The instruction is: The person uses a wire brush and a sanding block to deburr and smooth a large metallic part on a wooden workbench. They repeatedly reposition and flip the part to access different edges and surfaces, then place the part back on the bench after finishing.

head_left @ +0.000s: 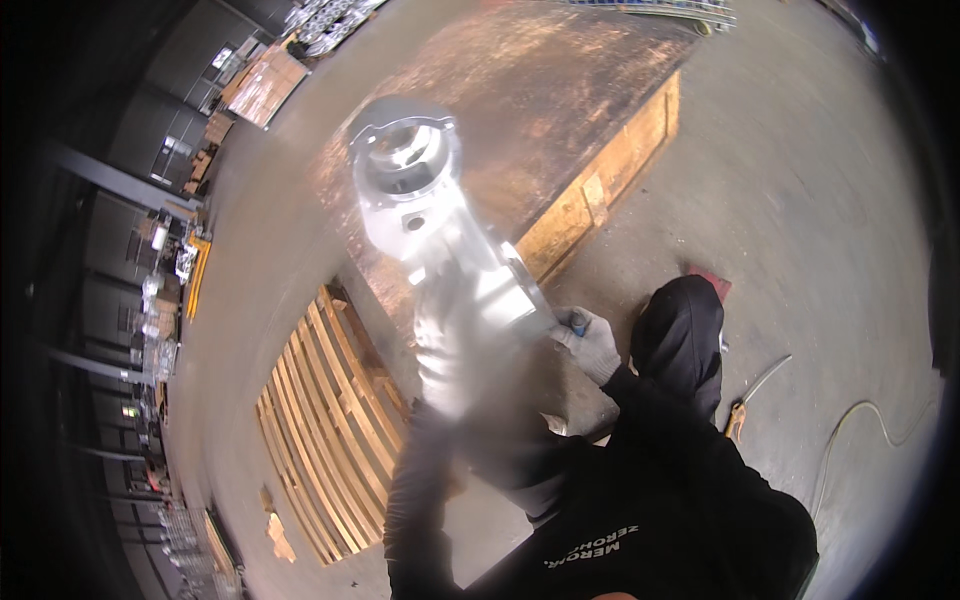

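A large silvery metal casting, with a round flanged opening at its far end, is held up tilted in front of me. My left hand, in a white glove and smeared by glare and motion, grips its left side near the lower end. My right hand, also gloved, is closed at the casting's lower right end. A small tool with a blue part shows between its fingers; the rest of it is hidden, so I cannot tell its kind.
A big wooden crate with a worn dark top stands beyond the casting. A slatted wooden pallet lies to the left. On the floor at right are an orange-handled tool with a thin tube and a pale hose. Stacked goods stand far left.
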The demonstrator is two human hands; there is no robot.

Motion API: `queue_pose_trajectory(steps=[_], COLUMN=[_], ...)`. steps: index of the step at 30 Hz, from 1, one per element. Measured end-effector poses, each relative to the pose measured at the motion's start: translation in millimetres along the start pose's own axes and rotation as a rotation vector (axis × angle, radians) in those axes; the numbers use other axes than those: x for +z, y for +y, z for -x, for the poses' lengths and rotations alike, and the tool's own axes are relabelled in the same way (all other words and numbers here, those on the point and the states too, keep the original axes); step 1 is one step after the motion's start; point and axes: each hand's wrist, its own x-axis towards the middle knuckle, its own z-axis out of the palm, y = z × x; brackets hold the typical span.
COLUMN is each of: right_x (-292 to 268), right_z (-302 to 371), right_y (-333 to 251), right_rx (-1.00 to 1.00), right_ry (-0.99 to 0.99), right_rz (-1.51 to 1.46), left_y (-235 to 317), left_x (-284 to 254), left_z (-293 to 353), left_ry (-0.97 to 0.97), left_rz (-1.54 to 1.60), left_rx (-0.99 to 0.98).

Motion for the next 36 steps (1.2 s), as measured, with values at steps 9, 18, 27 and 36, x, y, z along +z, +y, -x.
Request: queue_pose_trajectory(steps=[9,18,27,36], right_x=[-24,9,45,-94], right_z=[-16,-40,-148,-94], right_y=[34,23,9,-131], right_rx=[-0.127,-0.038,0.020,-0.376], right_ry=[-0.065,0.041,0.282,0.451], right_rz=[0.193,0.027,0.009,-0.025], left_y=[-19,-35,-85,-85], left_x=[12,18,54,68], left_z=[24,-1,-61,-46], left_ry=[-0.019,0.162,0.172,0.191], left_rz=[-0.151,-0.032,-0.141,-0.110], left_rx=[-0.089,-0.144,-0.214,-0.207])
